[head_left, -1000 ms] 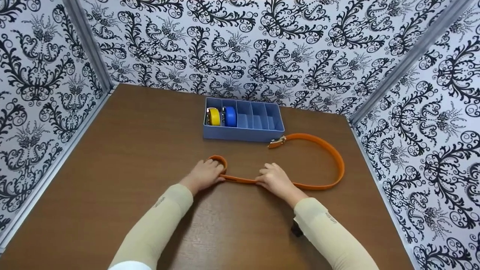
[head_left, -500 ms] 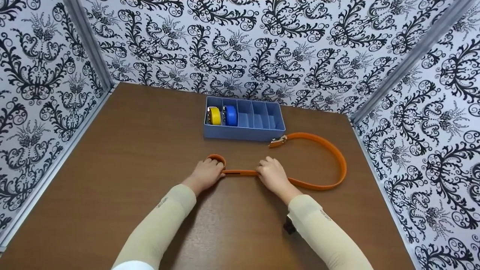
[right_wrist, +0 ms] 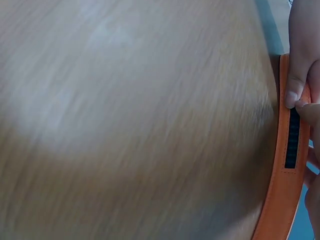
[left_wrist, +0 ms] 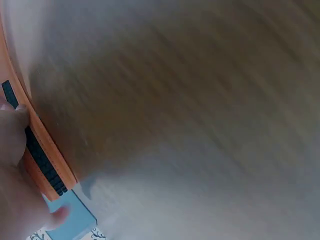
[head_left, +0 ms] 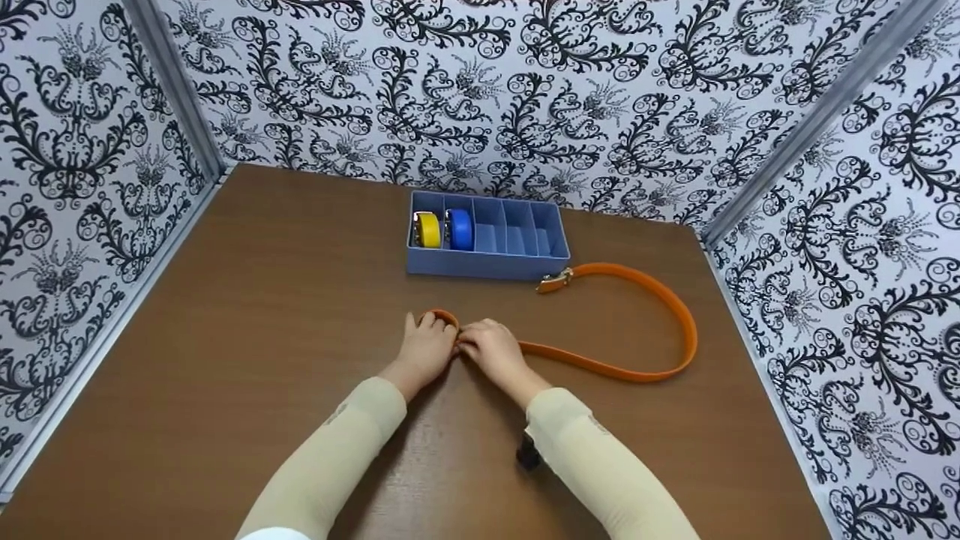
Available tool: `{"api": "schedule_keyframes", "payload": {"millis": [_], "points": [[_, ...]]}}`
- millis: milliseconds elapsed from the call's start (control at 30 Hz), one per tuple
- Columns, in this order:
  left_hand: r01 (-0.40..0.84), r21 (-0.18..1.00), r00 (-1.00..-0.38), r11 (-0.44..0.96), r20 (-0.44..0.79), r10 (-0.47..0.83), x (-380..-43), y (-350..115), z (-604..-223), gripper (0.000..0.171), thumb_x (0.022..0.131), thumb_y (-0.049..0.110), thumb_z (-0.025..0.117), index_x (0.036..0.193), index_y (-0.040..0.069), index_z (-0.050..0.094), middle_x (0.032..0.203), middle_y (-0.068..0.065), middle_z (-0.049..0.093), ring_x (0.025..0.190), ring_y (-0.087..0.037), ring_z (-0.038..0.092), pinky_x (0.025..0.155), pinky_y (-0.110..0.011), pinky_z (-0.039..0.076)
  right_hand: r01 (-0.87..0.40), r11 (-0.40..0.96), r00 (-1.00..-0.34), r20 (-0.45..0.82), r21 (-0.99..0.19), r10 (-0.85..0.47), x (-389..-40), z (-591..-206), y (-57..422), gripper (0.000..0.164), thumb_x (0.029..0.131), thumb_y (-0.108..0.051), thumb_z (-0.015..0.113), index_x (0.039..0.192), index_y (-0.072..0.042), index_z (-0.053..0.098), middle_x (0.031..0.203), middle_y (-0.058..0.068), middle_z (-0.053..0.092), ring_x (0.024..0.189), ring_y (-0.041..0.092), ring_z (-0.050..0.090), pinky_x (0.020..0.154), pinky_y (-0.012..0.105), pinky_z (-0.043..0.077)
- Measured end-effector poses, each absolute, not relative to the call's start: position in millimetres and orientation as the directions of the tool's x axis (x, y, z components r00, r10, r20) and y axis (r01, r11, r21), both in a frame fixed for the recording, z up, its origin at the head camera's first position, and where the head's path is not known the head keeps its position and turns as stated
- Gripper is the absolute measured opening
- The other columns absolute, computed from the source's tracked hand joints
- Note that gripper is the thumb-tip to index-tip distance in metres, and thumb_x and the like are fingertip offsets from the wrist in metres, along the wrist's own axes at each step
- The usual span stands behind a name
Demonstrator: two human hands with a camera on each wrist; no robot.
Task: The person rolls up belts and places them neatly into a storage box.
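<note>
An orange belt (head_left: 645, 376) lies on the table, its end near my left hand (head_left: 427, 346) curled into a small loop. That hand grips the loop. My right hand (head_left: 495, 352) pinches the strap right beside it, and the two hands nearly meet. From there the strap sweeps right in a wide curve back to its metal buckle (head_left: 556, 280). Both wrist views show a dark ridged strip (right_wrist: 291, 145) along the inner face of the belt, with fingertips pressed at it. The hands cover much of the loop.
Behind the hands stands a blue-grey divided box (head_left: 487, 265). It holds a yellow rolled belt (head_left: 427, 230) and a blue rolled belt (head_left: 460, 229) in its left compartments. The buckle lies close to the box's front right corner. Patterned walls (head_left: 480, 97) enclose the table.
My right hand has slid left along the belt until beside my left hand. The left hand has shifted slightly right, still holding the loop. The buckle end has stayed put.
</note>
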State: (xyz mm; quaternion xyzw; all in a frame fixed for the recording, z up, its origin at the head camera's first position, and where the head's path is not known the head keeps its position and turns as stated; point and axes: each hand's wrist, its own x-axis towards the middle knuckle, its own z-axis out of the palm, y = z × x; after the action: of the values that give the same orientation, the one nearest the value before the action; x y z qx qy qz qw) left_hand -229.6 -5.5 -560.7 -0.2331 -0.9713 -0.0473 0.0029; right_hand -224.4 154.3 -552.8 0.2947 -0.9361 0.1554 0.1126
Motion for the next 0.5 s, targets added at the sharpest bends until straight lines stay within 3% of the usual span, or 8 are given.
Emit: {"api": "schedule_keyframes", "payload": {"millis": [100,200,333,500], "points": [[0.504,0.028,-0.858,0.863,0.131,0.496,-229,-11,-563,0.039,0.097,0.041,0.056,0.115,0.007,0.064,0.123,-0.016,0.052,0.122,-0.036,0.041,0.102,-0.061,0.032,-0.604,0.763,-0.787,0.321,-0.229,-0.526,-226,-554,153,0.013,0.086,-0.018,0.072,0.096,-0.013,0.079,0.104,-0.001,0.073,0.096,0.02,0.063,0.088,0.037,0.048],[0.567,0.059,-0.81,0.821,0.222,0.543,-227,-20,-563,0.037,0.096,0.039,0.059,0.107,0.004,0.067,0.121,-0.018,0.047,0.118,-0.038,0.04,0.097,-0.057,0.04,-0.628,0.746,-0.77,0.319,-0.223,-0.553,-227,-554,154,0.014,0.086,-0.018,0.072,0.098,-0.015,0.08,0.104,-0.002,0.073,0.094,0.02,0.064,0.085,0.037,0.048],[0.62,0.208,-0.782,0.756,0.231,0.578,-228,-33,-560,0.027,0.093,0.03,0.066,0.101,0.005,0.07,0.133,-0.023,0.041,0.123,-0.041,0.036,0.094,-0.056,0.043,-0.632,0.749,-0.765,0.309,-0.198,-0.564,-228,-554,154,0.016,0.087,-0.02,0.071,0.1,-0.015,0.079,0.103,-0.003,0.073,0.093,0.021,0.063,0.084,0.038,0.047],[0.574,0.424,-0.81,0.7,0.167,0.563,-234,-42,-549,0.017,0.089,0.023,0.069,0.097,0.009,0.074,0.141,-0.027,0.039,0.129,-0.041,0.032,0.101,-0.055,0.037,-0.597,0.778,-0.791,0.3,-0.195,-0.532,-229,-554,154,0.017,0.088,-0.019,0.071,0.102,-0.015,0.079,0.104,-0.004,0.073,0.093,0.019,0.062,0.085,0.036,0.047]]}}
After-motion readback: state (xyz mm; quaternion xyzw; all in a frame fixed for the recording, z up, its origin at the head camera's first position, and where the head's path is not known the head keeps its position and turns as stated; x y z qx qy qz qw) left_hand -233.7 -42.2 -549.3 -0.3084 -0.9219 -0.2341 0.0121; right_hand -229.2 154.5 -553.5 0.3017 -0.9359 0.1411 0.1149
